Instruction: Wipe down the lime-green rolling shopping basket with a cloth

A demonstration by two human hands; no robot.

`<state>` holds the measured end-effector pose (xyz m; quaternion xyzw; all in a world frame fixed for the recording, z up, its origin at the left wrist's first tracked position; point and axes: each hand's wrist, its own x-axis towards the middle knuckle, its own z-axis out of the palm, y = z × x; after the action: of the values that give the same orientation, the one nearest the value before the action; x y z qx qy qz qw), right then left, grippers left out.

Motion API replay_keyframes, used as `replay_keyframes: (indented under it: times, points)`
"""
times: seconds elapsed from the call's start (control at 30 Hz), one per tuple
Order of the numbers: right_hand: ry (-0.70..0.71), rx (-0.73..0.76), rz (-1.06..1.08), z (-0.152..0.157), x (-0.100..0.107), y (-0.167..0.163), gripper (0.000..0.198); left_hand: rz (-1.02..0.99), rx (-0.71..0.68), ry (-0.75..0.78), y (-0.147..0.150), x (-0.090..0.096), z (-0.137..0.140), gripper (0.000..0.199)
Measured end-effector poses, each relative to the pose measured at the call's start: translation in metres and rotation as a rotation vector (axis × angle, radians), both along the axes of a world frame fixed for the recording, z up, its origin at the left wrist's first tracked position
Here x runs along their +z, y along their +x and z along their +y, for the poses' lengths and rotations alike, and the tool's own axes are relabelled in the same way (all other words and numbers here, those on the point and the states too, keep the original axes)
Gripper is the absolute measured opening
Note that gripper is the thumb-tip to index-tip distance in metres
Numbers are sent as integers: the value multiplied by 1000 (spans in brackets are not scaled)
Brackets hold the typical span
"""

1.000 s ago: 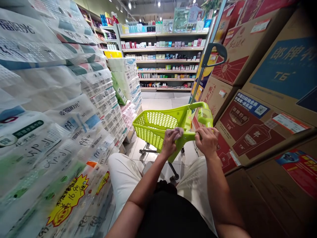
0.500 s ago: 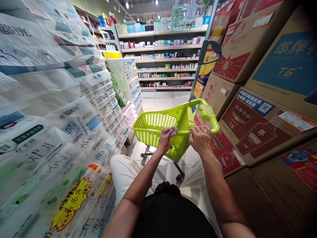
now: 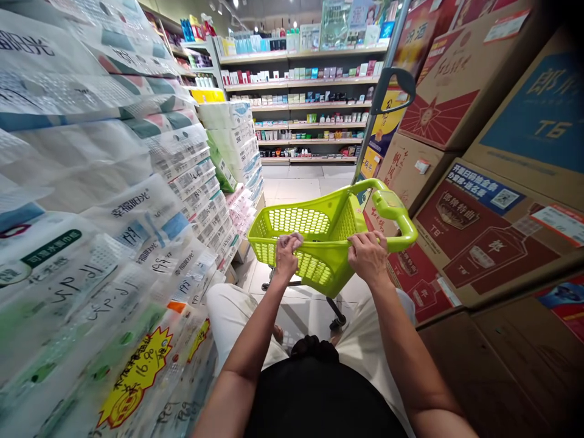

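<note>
A lime-green plastic shopping cart (image 3: 328, 267) stands in front of me, its perforated basket side turned my way and its thick handle to the right. My left hand (image 3: 287, 258) is closed on a small pale-purple cloth (image 3: 295, 238), pressed against the basket's near rim left of its middle. On the same rim, closer to the handle, my right hand (image 3: 368, 257) has its fingers wrapped over the edge. Inside the basket I see no goods.
Stacked packs of tissue paper (image 3: 128, 207) wall the left side. Cardboard cartons (image 3: 483, 225) are piled close on the right. Behind the cart a grey pole with a loop handle (image 3: 393, 91) leans near the cartons. Shelves of small products (image 3: 301, 108) line the back across the tiled floor.
My left hand has slid the cloth leftward along the rim, away from my right hand. The right hand keeps its hold on the rim. The view has shifted slightly.
</note>
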<state>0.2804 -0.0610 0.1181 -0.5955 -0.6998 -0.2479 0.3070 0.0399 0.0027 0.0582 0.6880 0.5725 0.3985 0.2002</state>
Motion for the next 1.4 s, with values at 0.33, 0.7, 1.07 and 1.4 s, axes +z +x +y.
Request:
replay_keyframes:
  times: [0.33,0.7,1.07,1.4]
  points:
    - [-41,27,-32,10,-7,-21,22,58,64,-26,-39,-4,12,67]
    - [-65,56,-39,22,-16,-29,21,19,145,-50,-100,-12,31,60]
    - [-55,64,-88,26,-20,-42,20,-90,433,-94,-133,-27,43,62]
    - [-57,67,-74,24,-17,-39,20,-193,481,-144,-116,-48,32,58]
